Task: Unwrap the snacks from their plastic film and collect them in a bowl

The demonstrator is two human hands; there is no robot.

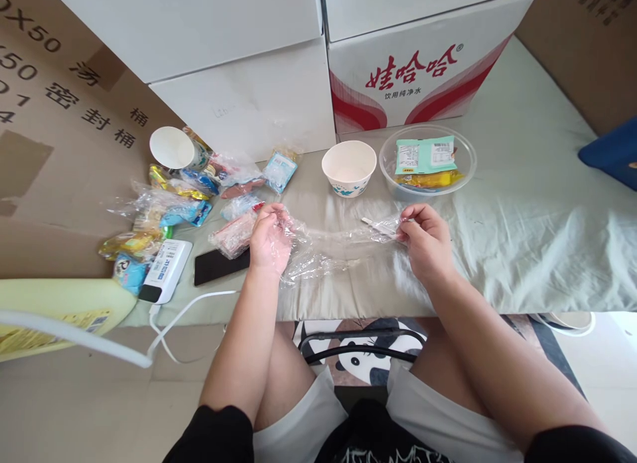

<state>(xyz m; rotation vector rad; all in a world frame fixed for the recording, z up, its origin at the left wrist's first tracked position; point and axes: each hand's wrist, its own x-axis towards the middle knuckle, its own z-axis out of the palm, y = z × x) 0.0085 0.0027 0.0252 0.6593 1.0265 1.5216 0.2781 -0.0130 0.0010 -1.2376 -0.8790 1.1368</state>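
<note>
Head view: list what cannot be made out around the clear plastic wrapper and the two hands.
- Clear plastic wrapper, head view: its crinkled film glares, so any contents are unreadable, apart from a small white piece near the right hand.
- Left hand: its fingertips curl behind the film.
- Packets in the clear round plastic bowl: their print is too small.
- Blue object: cut off by the right edge.

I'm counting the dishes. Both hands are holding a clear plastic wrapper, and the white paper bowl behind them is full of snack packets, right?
Not quite. In the head view the white paper bowl is empty; the packets lie in the clear plastic bowl beside it. Both hands, left and right, do hold the clear plastic wrapper.
</note>
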